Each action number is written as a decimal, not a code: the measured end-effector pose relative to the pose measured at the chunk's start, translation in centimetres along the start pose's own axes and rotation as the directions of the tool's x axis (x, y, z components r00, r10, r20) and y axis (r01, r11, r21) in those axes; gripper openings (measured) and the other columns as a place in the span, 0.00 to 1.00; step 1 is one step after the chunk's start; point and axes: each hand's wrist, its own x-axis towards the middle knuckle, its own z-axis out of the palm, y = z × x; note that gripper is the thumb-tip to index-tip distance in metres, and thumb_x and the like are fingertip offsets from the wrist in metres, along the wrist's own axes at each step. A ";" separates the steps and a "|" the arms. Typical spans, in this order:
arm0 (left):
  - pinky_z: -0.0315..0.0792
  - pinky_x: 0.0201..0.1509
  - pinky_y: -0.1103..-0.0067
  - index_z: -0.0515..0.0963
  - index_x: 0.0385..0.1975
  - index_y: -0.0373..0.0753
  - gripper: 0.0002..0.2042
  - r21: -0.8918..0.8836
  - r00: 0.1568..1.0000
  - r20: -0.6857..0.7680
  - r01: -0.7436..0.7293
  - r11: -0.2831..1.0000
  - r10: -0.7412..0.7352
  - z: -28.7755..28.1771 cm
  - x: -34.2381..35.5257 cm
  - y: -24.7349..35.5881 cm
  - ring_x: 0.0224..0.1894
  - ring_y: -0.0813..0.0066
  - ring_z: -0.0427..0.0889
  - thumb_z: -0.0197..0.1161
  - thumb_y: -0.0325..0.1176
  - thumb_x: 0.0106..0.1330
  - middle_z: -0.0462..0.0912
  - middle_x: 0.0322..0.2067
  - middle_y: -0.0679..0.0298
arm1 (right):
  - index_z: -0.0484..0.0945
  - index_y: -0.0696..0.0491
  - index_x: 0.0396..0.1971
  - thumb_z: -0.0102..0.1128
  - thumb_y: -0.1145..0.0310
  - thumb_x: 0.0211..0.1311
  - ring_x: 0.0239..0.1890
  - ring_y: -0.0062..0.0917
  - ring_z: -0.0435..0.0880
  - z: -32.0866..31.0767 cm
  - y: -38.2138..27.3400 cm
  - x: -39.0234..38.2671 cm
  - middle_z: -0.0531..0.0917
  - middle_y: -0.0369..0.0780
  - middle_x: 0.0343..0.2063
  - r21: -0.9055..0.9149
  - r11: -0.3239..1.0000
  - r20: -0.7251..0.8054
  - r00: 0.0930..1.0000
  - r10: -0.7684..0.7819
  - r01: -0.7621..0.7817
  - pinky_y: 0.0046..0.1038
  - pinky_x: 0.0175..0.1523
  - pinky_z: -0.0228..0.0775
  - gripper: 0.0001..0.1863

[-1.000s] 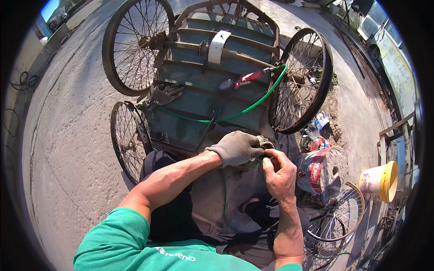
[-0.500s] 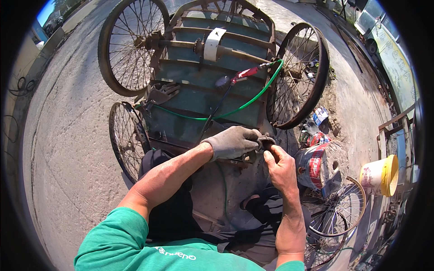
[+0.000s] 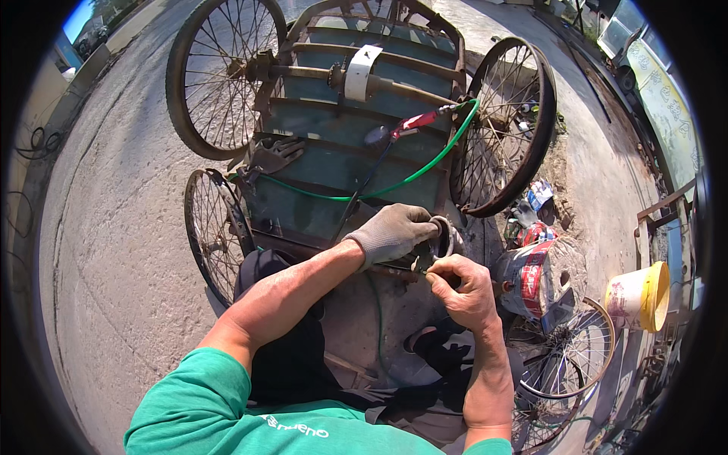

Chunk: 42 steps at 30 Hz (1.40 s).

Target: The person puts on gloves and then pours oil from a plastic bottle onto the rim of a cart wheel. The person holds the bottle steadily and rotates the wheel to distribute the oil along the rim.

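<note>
My left hand, in a grey knit glove, grips a dark curved piece, maybe metal or rubber, above the near edge of an upturned cart frame. My bare right hand is just below it, thumb and fingertips pinched at something small that I cannot make out. A red-handled air tool with a green hose lies on the cart's slatted underside, and a spare grey glove rests to its left.
Spoked wheels stand either side of the cart, with another lower left. At the right are a drum, a yellow-rimmed bucket, loose rims and metal racks along a wall.
My right hand has moved a little down and left from the piece in my left hand, which has tilted up to show its curve. My left hand has shifted slightly upward.
</note>
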 end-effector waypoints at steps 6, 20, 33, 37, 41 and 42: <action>0.78 0.47 0.73 0.86 0.50 0.33 0.15 0.044 0.995 -0.075 -0.060 0.997 0.063 -0.4 0.0 0.1 0.40 0.76 0.85 0.68 0.38 0.75 0.90 0.37 0.58 | 0.87 0.58 0.35 0.77 0.71 0.67 0.26 0.13 0.79 -0.7 -0.4 -0.4 0.85 0.34 0.24 -0.005 0.999 -0.069 0.997 0.040 -0.040 0.20 0.32 0.72 0.08; 0.79 0.46 0.58 0.84 0.42 0.39 0.11 0.460 0.805 0.192 -0.579 0.673 0.562 1.7 0.0 -2.3 0.42 0.47 0.88 0.65 0.41 0.74 0.86 0.36 0.52 | 0.87 0.60 0.53 0.73 0.68 0.71 0.43 0.21 0.87 -1.8 3.2 0.6 0.89 0.38 0.41 0.029 0.946 -0.176 0.930 0.322 -0.322 0.25 0.53 0.79 0.15; 0.81 0.49 0.65 0.87 0.48 0.40 0.16 0.483 0.989 0.060 -0.150 0.863 0.139 0.6 -0.5 -0.3 0.43 0.54 0.90 0.66 0.45 0.73 0.90 0.38 0.53 | 0.83 0.57 0.61 0.71 0.72 0.70 0.45 0.24 0.87 -4.5 2.1 1.6 0.87 0.39 0.46 -0.448 0.864 -0.661 0.736 -0.146 -0.231 0.26 0.55 0.80 0.21; 0.80 0.49 0.63 0.87 0.46 0.40 0.16 0.460 0.990 0.031 -0.137 0.877 0.138 0.9 -0.6 -0.4 0.42 0.53 0.90 0.66 0.47 0.74 0.90 0.36 0.54 | 0.84 0.59 0.61 0.70 0.70 0.71 0.45 0.25 0.89 -4.7 1.4 0.1 0.89 0.41 0.46 -0.280 0.919 -0.438 0.889 0.133 -0.276 0.28 0.55 0.81 0.21; 0.80 0.49 0.59 0.86 0.44 0.39 0.17 0.511 0.976 0.051 -0.206 0.835 0.210 1.7 -0.5 -0.2 0.43 0.49 0.90 0.65 0.48 0.73 0.90 0.35 0.55 | 0.84 0.63 0.55 0.63 0.66 0.75 0.33 0.21 0.87 -1.0 0.1 -0.3 0.90 0.38 0.35 -0.077 0.918 -0.068 0.920 0.385 -0.389 0.30 0.37 0.79 0.17; 0.80 0.48 0.58 0.86 0.45 0.39 0.17 0.536 0.958 0.064 -0.269 0.800 0.279 1.8 -0.5 -0.6 0.43 0.49 0.90 0.65 0.48 0.73 0.89 0.34 0.54 | 0.83 0.64 0.50 0.60 0.67 0.75 0.33 0.20 0.86 -0.8 1.0 -0.3 0.89 0.39 0.34 -0.221 0.890 -0.036 0.915 0.402 -0.400 0.29 0.36 0.78 0.16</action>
